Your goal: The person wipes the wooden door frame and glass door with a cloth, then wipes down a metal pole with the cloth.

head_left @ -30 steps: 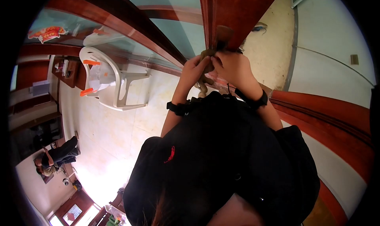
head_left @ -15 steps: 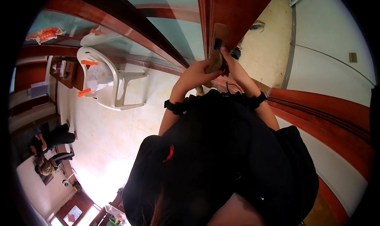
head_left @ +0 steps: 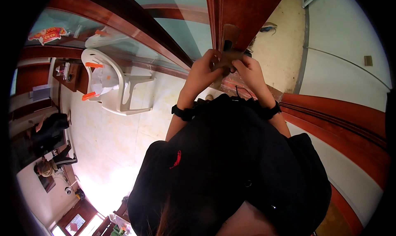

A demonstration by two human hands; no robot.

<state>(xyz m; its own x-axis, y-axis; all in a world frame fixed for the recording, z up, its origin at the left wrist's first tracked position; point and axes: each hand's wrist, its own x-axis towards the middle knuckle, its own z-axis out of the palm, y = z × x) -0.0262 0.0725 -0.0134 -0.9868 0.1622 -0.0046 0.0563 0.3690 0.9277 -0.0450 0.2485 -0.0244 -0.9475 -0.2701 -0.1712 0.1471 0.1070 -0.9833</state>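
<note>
A brown cloth (head_left: 228, 59), blurred, is stretched between my two hands in front of the edge of a red-brown wooden door. My left hand (head_left: 205, 70) grips its left side with bent fingers. Pinched on its right side is my right hand (head_left: 248, 70). Just above the cloth, a metal lock plate (head_left: 230, 33) with a dark opening sits on the door edge. Part of the cloth hangs below my left hand.
A white plastic chair (head_left: 122, 87) with orange tape stands at the left by glass panels. Two people (head_left: 48, 128) are at the far left. Shoes (head_left: 269, 27) lie on the floor beyond the door. A wooden frame (head_left: 334, 116) runs along the right.
My hands were close together on the bunched cloth and have moved apart, spreading it. The lock plate, earlier partly covered, now shows. At the far left, the people have shifted.
</note>
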